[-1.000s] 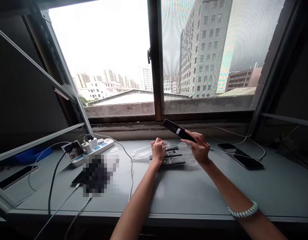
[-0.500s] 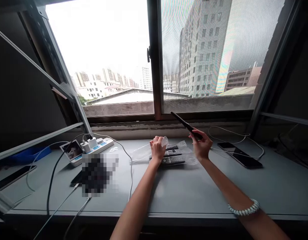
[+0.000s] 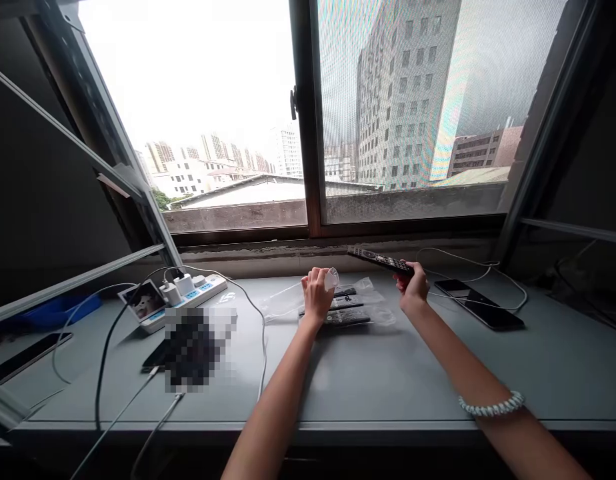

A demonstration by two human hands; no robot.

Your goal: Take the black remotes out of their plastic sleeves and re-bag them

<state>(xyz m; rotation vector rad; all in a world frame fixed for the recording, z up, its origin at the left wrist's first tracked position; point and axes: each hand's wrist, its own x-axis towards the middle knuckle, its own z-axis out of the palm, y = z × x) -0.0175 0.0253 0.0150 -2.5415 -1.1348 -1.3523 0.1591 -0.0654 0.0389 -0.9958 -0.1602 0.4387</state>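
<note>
A black remote control [image 3: 381,259] is held up above the back of the desk by my right hand [image 3: 414,288], its fingers wrapped round the near end and its buttons showing. My left hand [image 3: 316,293] is closed on a clear plastic bag [image 3: 283,304], part of which bunches up beside the fingers. To the right of my left hand, several dark remotes [image 3: 345,316] lie side by side on the desk, with clear plastic around them.
On the grey desk [image 3: 378,393], a black phone [image 3: 481,305] and a white cable lie at right. A white power strip [image 3: 208,288] with chargers, a photo card [image 3: 142,301], cables, dark devices and a blue tray [image 3: 63,310] are at left. Behind stands a window [image 3: 313,120].
The remote in my right hand has turned from edge-on to showing its buttons, with its far end lower. My right hand has moved slightly right. My left hand stays nearly in place.
</note>
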